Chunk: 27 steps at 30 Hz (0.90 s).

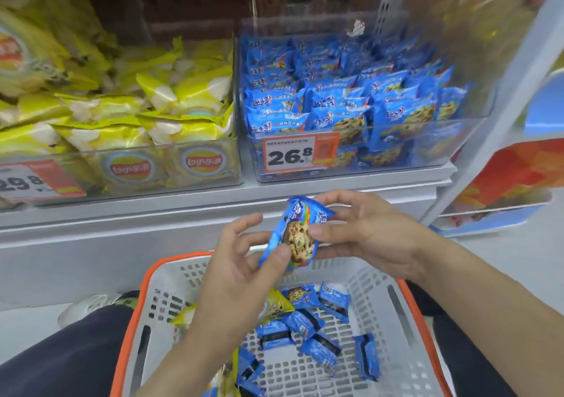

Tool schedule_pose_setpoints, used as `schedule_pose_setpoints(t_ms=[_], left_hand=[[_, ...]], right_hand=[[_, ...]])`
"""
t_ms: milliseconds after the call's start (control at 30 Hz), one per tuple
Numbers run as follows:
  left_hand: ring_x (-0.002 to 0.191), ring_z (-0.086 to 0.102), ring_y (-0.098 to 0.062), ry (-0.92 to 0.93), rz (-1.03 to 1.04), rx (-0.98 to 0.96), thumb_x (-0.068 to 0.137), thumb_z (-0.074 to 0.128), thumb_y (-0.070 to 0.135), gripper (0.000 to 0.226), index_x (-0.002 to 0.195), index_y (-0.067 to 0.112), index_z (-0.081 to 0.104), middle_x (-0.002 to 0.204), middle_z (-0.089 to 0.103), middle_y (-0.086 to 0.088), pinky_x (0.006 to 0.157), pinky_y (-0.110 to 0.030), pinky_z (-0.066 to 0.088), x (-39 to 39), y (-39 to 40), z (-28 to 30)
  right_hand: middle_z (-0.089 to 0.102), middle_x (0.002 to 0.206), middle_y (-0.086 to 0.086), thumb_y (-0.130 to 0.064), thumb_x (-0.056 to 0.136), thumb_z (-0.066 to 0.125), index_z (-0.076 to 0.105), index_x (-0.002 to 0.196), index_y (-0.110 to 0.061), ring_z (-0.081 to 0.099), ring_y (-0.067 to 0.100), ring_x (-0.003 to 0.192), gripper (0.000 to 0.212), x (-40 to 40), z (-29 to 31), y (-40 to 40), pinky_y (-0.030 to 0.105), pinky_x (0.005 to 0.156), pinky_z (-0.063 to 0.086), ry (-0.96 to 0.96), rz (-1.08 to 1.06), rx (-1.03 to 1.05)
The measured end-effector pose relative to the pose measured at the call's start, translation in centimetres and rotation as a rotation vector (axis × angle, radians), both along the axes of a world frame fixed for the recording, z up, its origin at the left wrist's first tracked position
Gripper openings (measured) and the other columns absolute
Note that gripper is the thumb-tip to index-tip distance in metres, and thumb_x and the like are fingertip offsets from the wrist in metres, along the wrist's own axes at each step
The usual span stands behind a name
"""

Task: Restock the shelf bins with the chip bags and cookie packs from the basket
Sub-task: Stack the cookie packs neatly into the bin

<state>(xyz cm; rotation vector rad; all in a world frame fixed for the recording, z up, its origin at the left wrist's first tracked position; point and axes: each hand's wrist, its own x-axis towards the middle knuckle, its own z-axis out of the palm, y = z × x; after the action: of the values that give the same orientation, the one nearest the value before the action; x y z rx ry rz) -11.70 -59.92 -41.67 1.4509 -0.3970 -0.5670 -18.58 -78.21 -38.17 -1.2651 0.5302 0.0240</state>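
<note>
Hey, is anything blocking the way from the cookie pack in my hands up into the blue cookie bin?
Nothing visible blocks it. The cookie pack is below the cookie bin; it only has to clear the bin's clear front wall. The top is open, though packs already fill most of it.

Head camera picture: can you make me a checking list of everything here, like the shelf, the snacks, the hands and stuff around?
Surface: grey shelf carrying two clear bins.
Job's things: blue cookie pack held above the basket; loose cookie packs and a yellow chip bag lie inside it; left bin holds yellow chip bags, right bin blue cookie packs.
Clutter: nothing seen.
Grippers: left hand and right hand both pinch the cookie pack.
Cables: nothing seen.
Surroundings: price tag reading 26.8; colourful display at right.
</note>
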Motion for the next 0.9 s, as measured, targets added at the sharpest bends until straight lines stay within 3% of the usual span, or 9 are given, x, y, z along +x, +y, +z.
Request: schedule_pose_setpoints(t_ms=[67, 133, 300, 433, 500, 567, 667, 800, 900], left_hand=[[0.088, 0.074, -0.021, -0.027, -0.067, 0.009, 0.071, 0.072, 0.031, 0.055, 0.122, 0.020, 0.056, 0.098, 0.075, -0.003, 0.076, -0.034, 0.059, 0.2, -1.7, 0.7], [0.089, 0.073, -0.017, -0.084, -0.096, -0.009, 0.072, 0.071, 0.031, 0.047, 0.115, 0.016, 0.061, 0.098, 0.076, -0.002, 0.076, -0.027, 0.057, 0.1, -3.4, 1.4], [0.094, 0.072, -0.016, -0.161, -0.189, -0.079, 0.080, 0.078, 0.030, 0.033, 0.109, 0.018, 0.065, 0.101, 0.075, 0.001, 0.085, -0.030, 0.057, 0.4, -7.7, 3.4], [0.088, 0.062, -0.006, -0.873, -0.114, 0.076, 0.085, 0.065, 0.028, 0.025, 0.109, 0.024, 0.062, 0.090, 0.067, 0.011, 0.082, -0.019, 0.046, 2.4, -10.8, 6.9], [0.090, 0.056, -0.015, -1.203, -0.020, 0.138, 0.088, 0.062, 0.022, 0.021, 0.108, 0.016, 0.062, 0.093, 0.064, 0.006, 0.085, -0.027, 0.042, 4.2, -12.7, 8.9], [0.098, 0.052, -0.023, -1.372, -0.060, 0.213, 0.088, 0.056, 0.023, 0.026, 0.112, 0.012, 0.062, 0.104, 0.062, -0.002, 0.090, -0.038, 0.041, 5.8, -15.1, 10.1], [0.119, 0.049, -0.026, -1.423, -0.288, 0.321, 0.091, 0.050, 0.029, 0.040, 0.129, 0.018, 0.058, 0.127, 0.057, -0.002, 0.101, -0.047, 0.039, 6.7, -18.3, 10.1], [0.131, 0.042, -0.022, -1.360, -0.431, 0.483, 0.091, 0.045, 0.044, 0.048, 0.134, 0.028, 0.057, 0.137, 0.054, 0.003, 0.108, -0.044, 0.035, 7.8, -20.9, 9.8], [0.130, 0.043, -0.021, -1.332, -0.459, 0.505, 0.096, 0.056, 0.044, 0.034, 0.126, 0.032, 0.064, 0.136, 0.054, 0.005, 0.107, -0.049, 0.035, 8.4, -21.6, 9.9]], right_hand=[[0.072, 0.097, 0.015, -0.003, 0.060, 0.079, 0.059, 0.113, -0.006, 0.071, 0.028, 0.082, 0.057, -0.4, 0.5, -0.6, 0.037, 0.073, 0.060, -0.052, -0.031, -0.031], [0.073, 0.093, 0.010, -0.005, 0.056, 0.082, 0.059, 0.114, -0.007, 0.069, 0.025, 0.082, 0.063, -0.6, 0.9, -1.1, 0.035, 0.076, 0.057, -0.107, -0.071, -0.042], [0.069, 0.081, 0.001, -0.006, 0.054, 0.078, 0.065, 0.097, -0.014, 0.066, 0.014, 0.076, 0.046, -2.0, 3.3, -3.9, 0.020, 0.070, 0.054, -0.252, -0.223, -0.084], [0.071, 0.085, -0.007, -0.007, 0.055, 0.083, 0.068, 0.094, -0.019, 0.066, 0.012, 0.088, 0.043, -2.6, 6.2, -7.3, 0.021, 0.079, 0.052, -0.430, -0.506, -0.334], [0.070, 0.083, -0.013, 0.000, 0.064, 0.085, 0.066, 0.095, -0.022, 0.065, 0.002, 0.081, 0.042, -2.6, 8.0, -9.4, 0.016, 0.078, 0.051, -0.501, -0.622, -0.667], [0.068, 0.089, -0.016, -0.002, 0.069, 0.082, 0.064, 0.097, -0.024, 0.065, -0.003, 0.082, 0.039, -2.3, 9.7, -11.8, 0.015, 0.080, 0.050, -0.479, -0.676, -1.056], [0.066, 0.091, -0.018, -0.005, 0.071, 0.080, 0.065, 0.096, -0.030, 0.066, 0.000, 0.088, 0.039, -2.2, 10.1, -15.0, 0.014, 0.086, 0.050, -0.270, -0.656, -1.347], [0.065, 0.085, -0.021, -0.005, 0.073, 0.083, 0.069, 0.095, -0.032, 0.063, -0.004, 0.082, 0.037, -2.3, 8.9, -16.7, 0.003, 0.078, 0.046, -0.103, -0.532, -1.402], [0.064, 0.082, -0.020, -0.005, 0.073, 0.083, 0.070, 0.094, -0.029, 0.061, -0.007, 0.079, 0.034, -2.0, 8.6, -17.3, -0.003, 0.073, 0.041, -0.075, -0.464, -1.421]])
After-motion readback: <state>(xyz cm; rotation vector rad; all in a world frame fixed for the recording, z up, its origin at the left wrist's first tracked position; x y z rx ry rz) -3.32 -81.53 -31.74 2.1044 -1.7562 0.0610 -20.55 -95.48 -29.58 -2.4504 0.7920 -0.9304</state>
